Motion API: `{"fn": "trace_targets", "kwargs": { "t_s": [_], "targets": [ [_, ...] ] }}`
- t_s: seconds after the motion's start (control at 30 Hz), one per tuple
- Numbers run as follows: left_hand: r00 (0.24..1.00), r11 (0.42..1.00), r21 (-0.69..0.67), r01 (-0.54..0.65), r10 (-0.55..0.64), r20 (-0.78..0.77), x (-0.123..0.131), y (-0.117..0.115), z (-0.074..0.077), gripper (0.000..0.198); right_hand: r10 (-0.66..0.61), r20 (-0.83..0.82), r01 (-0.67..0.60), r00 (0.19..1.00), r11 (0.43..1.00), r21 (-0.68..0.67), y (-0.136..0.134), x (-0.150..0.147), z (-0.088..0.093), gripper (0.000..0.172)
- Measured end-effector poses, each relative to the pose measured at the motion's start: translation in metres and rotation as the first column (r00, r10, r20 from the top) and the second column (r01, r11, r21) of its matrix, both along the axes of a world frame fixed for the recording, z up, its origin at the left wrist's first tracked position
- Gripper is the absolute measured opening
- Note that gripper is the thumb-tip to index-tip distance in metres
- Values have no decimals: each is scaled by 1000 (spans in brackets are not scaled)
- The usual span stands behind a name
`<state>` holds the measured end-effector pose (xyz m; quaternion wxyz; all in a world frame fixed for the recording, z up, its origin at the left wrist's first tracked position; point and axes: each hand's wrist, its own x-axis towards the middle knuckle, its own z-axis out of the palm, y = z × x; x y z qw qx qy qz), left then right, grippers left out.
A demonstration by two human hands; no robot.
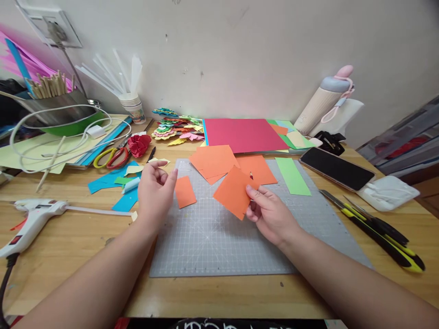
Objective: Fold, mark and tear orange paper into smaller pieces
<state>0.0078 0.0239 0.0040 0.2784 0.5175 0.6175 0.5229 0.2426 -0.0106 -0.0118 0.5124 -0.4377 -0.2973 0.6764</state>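
My right hand [269, 210] pinches an orange paper square [231, 192] by its right corner, holding it tilted above the grey cutting mat [206, 246]. My left hand [156, 192] is raised over the mat's left edge, thumb apart from loosely bent fingers, with nothing in it. Beside that hand lies a small orange paper piece [185, 192]. Further back on the mat are more orange paper squares [212, 160], partly overlapping, and one orange piece [262, 169] is partly hidden behind the held square. A light green paper strip [292, 176] lies at the mat's right.
Left of the mat are blue paper scraps [111, 180], scissors [113, 157], a red crumpled paper flower [139, 145] and a glue gun [34, 221]. A red sheet [243, 135] lies at the back. On the right are a phone [338, 168], a utility knife [377, 233] and a bottle [320, 100].
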Motion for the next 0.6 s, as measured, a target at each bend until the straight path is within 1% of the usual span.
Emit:
{"fn": "trace_targets", "kwargs": {
  "t_s": [0.03,0.07,0.13,0.17,0.2,0.23,0.27,0.3,0.33,0.37,0.4,0.43,0.47,0.5,0.53,0.57,0.6],
  "targets": [
    [996,997,27,68,-70,58,6,-5,1,27,20,-16,-20,1000,999,-28,-1,-1,1,19],
    [983,988,23,151,-152,103,13,-11,1,23,40,-34,-42,999,998,-56,-3,-3,3,18],
    [947,954,-39,297,-289,136,26,-24,1,24,79,-80,-87,994,991,-99,-7,-6,5,22],
    [922,923,-87,374,-360,143,32,-30,0,24,100,-101,-111,990,987,-113,-9,-8,7,25],
    [888,879,-143,454,-434,155,37,-35,-2,24,127,-116,-141,985,983,-119,-10,-9,7,28],
    [862,848,-173,502,-474,176,40,-39,-3,22,168,-122,-182,978,976,-119,-12,-10,7,30],
    [842,824,-191,534,-500,202,41,-42,-3,19,225,-112,-237,968,965,-112,-14,-11,7,31],
    [835,816,-193,544,-503,225,42,-43,-4,17,290,-86,-298,953,949,-102,-15,-11,6,32],
    [841,828,-183,530,-487,235,41,-43,-3,16,343,-42,-345,939,935,-83,-15,-11,5,32],
    [857,847,-170,504,-466,219,39,-43,-3,15,368,21,-367,930,929,-50,-15,-11,3,33],
    [882,873,-149,465,-443,161,36,-42,-2,13,353,106,-355,930,935,5,-15,-11,2,33],
    [906,900,-106,422,-418,58,33,-41,-1,11,285,214,-309,934,947,90,-15,-10,0,31],
    [918,922,-32,387,-388,-78,31,-41,0,9,160,336,-239,928,949,208,-14,-8,-1,30],
    [906,924,63,377,-354,-231,28,-41,0,7,-2,453,-176,892,920,350,-14,-6,-1,31],
    [870,904,158,397,-316,-379,26,-41,1,6,-173,551,-151,816,857,493,-13,-4,-1,32],
    [815,868,231,440,-278,-508,24,-41,1,7,-324,625,-182,710,773,608,-13,-1,1,35],
    [751,830,269,489,-244,-614,23,-42,1,9,-445,675,-256,588,690,678,-14,2,3,38]
  ]
}}
